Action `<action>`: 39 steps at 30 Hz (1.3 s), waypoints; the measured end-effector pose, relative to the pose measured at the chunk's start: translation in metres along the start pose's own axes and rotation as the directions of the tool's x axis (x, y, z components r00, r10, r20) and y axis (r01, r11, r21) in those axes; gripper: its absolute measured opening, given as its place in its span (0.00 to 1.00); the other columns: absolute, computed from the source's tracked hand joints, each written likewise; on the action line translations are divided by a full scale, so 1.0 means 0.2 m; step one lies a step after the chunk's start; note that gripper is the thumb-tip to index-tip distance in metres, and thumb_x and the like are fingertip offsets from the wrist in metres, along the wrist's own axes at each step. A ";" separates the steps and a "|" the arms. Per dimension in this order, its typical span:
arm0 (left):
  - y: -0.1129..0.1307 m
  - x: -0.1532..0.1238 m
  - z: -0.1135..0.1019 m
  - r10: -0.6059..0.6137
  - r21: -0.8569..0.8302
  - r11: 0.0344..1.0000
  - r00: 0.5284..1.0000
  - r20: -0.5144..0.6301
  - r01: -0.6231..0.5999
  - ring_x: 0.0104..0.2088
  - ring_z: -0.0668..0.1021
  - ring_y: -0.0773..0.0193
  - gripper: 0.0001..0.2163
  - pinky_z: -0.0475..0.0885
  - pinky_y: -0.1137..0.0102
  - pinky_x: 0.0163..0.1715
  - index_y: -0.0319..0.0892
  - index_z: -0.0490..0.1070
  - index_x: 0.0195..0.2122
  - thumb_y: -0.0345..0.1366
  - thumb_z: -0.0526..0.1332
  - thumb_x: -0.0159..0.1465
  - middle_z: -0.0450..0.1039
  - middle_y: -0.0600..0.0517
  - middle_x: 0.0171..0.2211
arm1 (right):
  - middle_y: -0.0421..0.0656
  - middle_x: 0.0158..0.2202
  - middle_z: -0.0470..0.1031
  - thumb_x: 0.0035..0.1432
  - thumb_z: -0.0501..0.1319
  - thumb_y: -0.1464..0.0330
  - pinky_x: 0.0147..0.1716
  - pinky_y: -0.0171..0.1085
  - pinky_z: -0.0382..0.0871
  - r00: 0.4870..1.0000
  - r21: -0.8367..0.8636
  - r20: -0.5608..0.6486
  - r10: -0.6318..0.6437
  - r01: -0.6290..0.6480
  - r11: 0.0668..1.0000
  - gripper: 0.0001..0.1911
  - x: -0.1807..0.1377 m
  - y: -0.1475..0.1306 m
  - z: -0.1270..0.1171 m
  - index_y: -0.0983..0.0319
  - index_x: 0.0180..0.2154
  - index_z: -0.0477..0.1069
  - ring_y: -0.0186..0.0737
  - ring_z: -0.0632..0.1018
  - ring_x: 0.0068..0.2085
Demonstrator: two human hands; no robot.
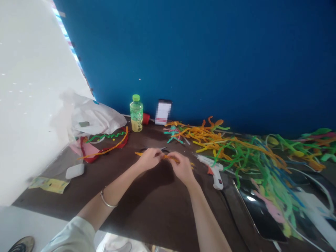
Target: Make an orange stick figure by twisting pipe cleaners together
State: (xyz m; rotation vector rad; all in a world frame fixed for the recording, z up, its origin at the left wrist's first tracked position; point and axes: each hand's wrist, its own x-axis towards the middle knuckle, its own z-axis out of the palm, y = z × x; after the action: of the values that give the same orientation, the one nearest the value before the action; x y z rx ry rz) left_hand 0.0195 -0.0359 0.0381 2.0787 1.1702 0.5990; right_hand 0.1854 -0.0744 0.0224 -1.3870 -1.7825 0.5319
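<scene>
Both my hands meet over the middle of the dark brown table (157, 206). My left hand (149, 158) is closed in a pinch on an orange pipe cleaner (168, 157), whose end sticks out to the left. My right hand (181, 167) is closed on the same orange pipe cleaner from the right side. A thin bracelet circles my left wrist. Just beyond my hands lies a small teal and pink pipe-cleaner figure (173, 134).
A white glue gun (214, 169) lies right of my hands. Several loose orange, green and yellow pipe cleaners (244, 154) spread across the right. A green-capped bottle (136, 113), a white plastic bag (94, 117), red felt (90, 150) and a white case (75, 171) sit left. A blue wall stands behind.
</scene>
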 end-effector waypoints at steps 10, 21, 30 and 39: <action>0.02 0.06 -0.10 -0.279 -0.450 0.736 0.831 0.481 0.507 0.13 0.56 0.76 0.08 0.50 0.76 0.14 0.36 0.69 0.20 0.35 0.56 0.51 0.58 0.57 0.12 | 0.41 0.34 0.77 0.49 0.48 0.78 0.39 0.36 0.68 0.971 -0.055 -0.036 -0.235 0.233 0.971 0.18 -0.03 -0.10 -0.03 0.58 0.31 0.73 0.37 0.76 0.37; -0.05 -0.06 -0.10 0.436 0.082 0.896 0.900 0.016 -0.436 0.33 0.73 0.70 0.10 0.67 0.76 0.34 0.43 0.70 0.41 0.36 0.56 0.58 0.68 0.49 0.39 | 0.35 0.14 0.66 0.35 0.66 0.70 0.11 0.27 0.46 0.793 0.598 0.228 0.566 -0.572 0.561 0.08 0.00 -0.10 0.01 0.65 0.24 0.72 0.23 0.58 0.12; -0.06 -0.07 -0.10 0.497 0.461 0.737 0.859 0.126 -0.494 0.31 0.72 0.68 0.11 0.65 0.75 0.30 0.41 0.69 0.37 0.29 0.48 0.61 0.70 0.49 0.33 | 0.37 0.17 0.71 0.35 0.65 0.71 0.15 0.28 0.53 0.826 0.550 0.236 0.513 -0.548 0.630 0.06 0.00 -0.11 -0.01 0.64 0.23 0.73 0.25 0.63 0.16; 0.05 -0.05 -0.09 -0.015 -0.211 0.977 0.993 0.118 0.040 0.18 0.60 0.74 0.10 0.54 0.77 0.19 0.35 0.71 0.26 0.36 0.54 0.56 0.60 0.57 0.16 | 0.43 0.25 0.76 0.41 0.62 0.69 0.27 0.35 0.67 0.934 0.404 0.124 0.335 -0.356 0.843 0.05 -0.01 -0.11 -0.03 0.64 0.25 0.73 0.37 0.75 0.26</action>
State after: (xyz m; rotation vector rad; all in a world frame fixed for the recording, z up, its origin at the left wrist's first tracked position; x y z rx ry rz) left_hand 0.0087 -0.0420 0.0581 1.8861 1.0208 0.5575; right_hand 0.1776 -0.0836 0.0418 -1.3916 -1.3424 1.0855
